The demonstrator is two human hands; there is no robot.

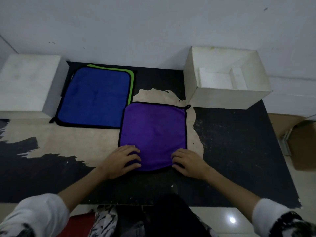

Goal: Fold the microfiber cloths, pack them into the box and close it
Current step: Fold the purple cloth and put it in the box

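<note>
Worn black counter against a pale wall. Purple cloth lies flat at centre; left hand and right hand pinch its near corners. Blue cloth covers a green cloth behind-left. Open white box stands behind-right.

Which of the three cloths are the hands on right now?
The purple cloth, lying nearest the person; both the left hand and right hand grip its near corners. The blue cloth and the green cloth under it lie untouched.
</note>
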